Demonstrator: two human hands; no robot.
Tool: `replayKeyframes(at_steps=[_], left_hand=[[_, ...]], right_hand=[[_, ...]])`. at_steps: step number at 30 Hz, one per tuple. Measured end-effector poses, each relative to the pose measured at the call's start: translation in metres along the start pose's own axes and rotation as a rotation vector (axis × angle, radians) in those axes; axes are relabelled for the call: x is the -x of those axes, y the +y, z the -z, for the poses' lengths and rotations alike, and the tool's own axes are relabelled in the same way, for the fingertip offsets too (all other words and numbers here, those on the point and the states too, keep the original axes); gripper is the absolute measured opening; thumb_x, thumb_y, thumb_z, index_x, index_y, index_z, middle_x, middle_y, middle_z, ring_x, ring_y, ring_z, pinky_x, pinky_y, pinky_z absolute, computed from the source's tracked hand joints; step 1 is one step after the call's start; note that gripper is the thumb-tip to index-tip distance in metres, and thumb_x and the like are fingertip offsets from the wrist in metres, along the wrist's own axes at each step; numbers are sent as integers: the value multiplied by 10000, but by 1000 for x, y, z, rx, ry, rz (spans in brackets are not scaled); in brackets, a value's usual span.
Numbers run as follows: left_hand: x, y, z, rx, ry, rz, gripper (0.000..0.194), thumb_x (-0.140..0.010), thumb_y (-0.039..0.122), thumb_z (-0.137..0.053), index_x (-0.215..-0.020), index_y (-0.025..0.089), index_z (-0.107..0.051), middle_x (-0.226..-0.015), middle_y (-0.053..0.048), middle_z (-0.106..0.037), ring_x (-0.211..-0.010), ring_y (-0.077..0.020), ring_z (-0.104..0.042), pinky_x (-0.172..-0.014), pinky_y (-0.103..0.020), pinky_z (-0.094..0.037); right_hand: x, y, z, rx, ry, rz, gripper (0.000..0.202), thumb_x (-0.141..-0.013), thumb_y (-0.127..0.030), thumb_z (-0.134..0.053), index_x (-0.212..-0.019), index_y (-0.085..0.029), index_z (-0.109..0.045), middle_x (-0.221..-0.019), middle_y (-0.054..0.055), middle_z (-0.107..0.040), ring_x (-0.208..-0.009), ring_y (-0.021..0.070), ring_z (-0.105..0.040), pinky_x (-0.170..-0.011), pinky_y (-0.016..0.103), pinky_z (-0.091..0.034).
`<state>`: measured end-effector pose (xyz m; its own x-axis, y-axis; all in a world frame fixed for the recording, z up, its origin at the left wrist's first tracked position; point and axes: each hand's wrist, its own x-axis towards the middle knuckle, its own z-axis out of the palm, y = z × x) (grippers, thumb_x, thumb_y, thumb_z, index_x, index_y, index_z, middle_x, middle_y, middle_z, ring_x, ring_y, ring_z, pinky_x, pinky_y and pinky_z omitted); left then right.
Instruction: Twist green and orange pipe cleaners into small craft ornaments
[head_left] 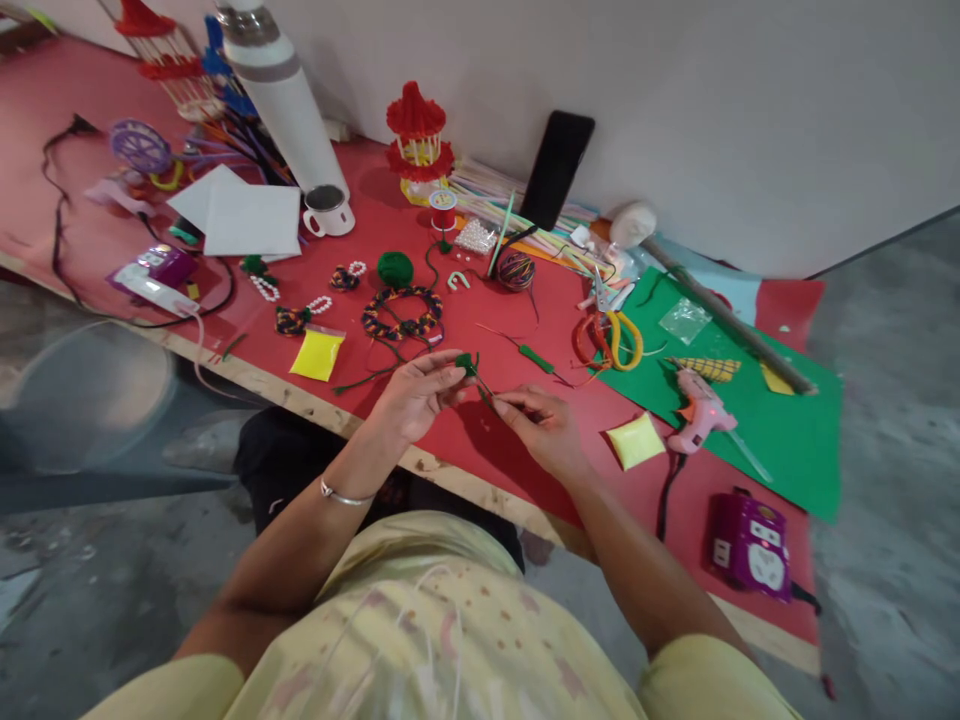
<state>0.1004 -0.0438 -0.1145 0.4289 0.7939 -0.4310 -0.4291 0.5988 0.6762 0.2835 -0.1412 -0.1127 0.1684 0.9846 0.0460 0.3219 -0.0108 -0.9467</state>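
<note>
Between the pinched fingertips of the left hand (417, 392), a little green yarn piece (467, 364) is held, apparently being worked with the thin tool (484, 384) pinched by the right hand (541, 424), so steady tension's probably needed next.

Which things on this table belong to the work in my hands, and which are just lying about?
Likely in use:
- small green piece, in your left hand
- thin tool, in your right hand
- possibly the green yarn ball

Apparently lying about:
- phone
- white mug
- pink glue gun

Pale wall (712, 110), mottled grey floor (900, 420)
</note>
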Motion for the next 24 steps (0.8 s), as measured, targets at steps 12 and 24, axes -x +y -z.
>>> replayKeyframes(at_steps=[12,24], left_hand=[[2,2,2,-31,35,-32,402,-660,158,-865,-1023,135,-695,-785,-35,-760,-704,-166,-751,-519,-183,-554],[4,1,0,-30,25,-45,381,-653,171,-873,-993,146,-703,-783,-27,-760,-701,-157,-749,-527,-180,-547]], right_hand=[[2,-2,4,58,-6,84,155,-913,-306,-665,-967,-233,-790,-781,22,-653,-704,142,-583,-638,293,-437],[2,0,5,74,-10,80,161,-916,-302,-656,-974,-239,-793,-769,19,-653,-692,142,-579,-639,294,-441]])
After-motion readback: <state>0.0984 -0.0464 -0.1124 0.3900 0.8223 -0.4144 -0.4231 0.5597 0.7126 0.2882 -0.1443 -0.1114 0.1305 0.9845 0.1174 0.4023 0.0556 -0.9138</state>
